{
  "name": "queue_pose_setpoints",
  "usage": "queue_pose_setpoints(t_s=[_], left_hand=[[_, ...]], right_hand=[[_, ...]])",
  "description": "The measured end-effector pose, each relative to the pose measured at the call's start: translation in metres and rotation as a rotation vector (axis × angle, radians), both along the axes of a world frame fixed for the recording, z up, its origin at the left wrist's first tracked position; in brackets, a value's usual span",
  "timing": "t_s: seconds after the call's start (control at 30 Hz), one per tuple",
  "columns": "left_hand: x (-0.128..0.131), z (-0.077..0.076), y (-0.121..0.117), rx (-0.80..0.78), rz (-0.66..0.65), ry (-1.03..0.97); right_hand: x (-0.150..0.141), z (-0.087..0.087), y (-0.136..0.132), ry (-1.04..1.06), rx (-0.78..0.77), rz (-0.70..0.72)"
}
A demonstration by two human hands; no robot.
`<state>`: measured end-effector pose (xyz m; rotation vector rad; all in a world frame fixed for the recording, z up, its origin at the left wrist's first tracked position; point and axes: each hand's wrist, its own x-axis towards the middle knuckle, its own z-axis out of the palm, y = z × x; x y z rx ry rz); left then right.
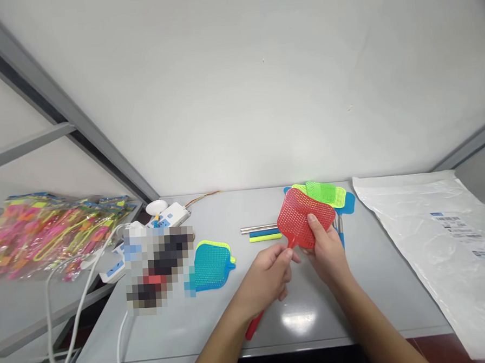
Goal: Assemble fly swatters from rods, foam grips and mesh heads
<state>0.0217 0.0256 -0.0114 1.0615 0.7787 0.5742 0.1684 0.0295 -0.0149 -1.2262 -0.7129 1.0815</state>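
My right hand [326,251] grips the lower edge of a red mesh fly-swatter head [302,216], thumb on its face. My left hand [267,275] is closed round the red handle [253,326], which sticks out below the wrist towards the table's front edge. Behind the red head lie green fly-swatter heads [326,192] stacked on blue ones [350,202]. A blue swatter head on a yellow-green one [211,264] rests to the left. Loose metal, blue and yellow handle pieces [263,232] lie between them.
The grey table [217,323] meets a white wall. Large plastic bags with labels [440,236] cover its right end. White power strips [169,215] and cables sit at the left, beside a blurred patch. Packaged colourful swatters [45,229] pile on a side shelf.
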Motion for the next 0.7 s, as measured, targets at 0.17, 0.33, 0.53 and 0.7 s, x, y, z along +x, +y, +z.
queue_pose_setpoints(t_s=[0.17, 0.33, 0.53, 0.7], left_hand=[[-0.007, 0.005, 0.004, -0.096, -0.124, -0.096], [-0.009, -0.008, 0.005, -0.138, -0.196, -0.007], [0.003, -0.014, 0.002, -0.144, -0.179, 0.000], [0.006, -0.016, -0.007, -0.103, -0.225, 0.035]], right_hand=[[0.012, 0.006, -0.005, 0.153, 0.003, 0.019], [0.021, -0.002, -0.003, 0.170, 0.029, -0.078], [0.008, -0.023, -0.011, 0.119, 0.082, 0.258], [0.042, -0.011, -0.008, 0.118, 0.113, 0.068]])
